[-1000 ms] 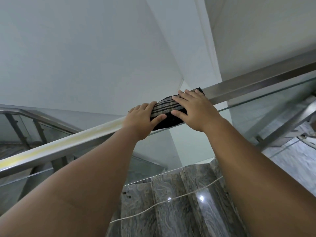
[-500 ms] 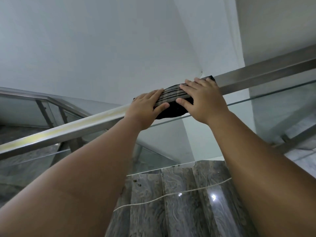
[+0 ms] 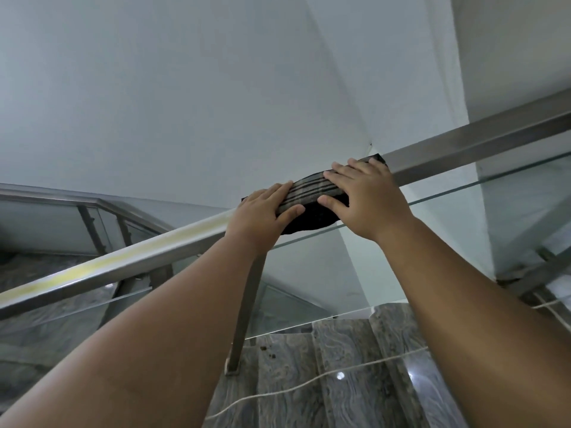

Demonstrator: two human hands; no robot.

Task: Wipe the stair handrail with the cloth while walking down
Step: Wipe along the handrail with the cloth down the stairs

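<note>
Both hands, left and right, are pressing the cloth around the rail, grip closed; uneven pressure could be letting it slip off.

2 hands — left hand, right hand — press cloth on handrail.

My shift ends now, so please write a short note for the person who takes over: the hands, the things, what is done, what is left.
Left hand: pressing the cloth on the handrail.
Right hand: pressing the cloth's other end.
Cloth: dark, striped, draped over the rail.
Done: cannot tell which stretch is wiped.
Left: slide the cloth along the rail with the yellowish streak, walking down the marble steps.
</note>
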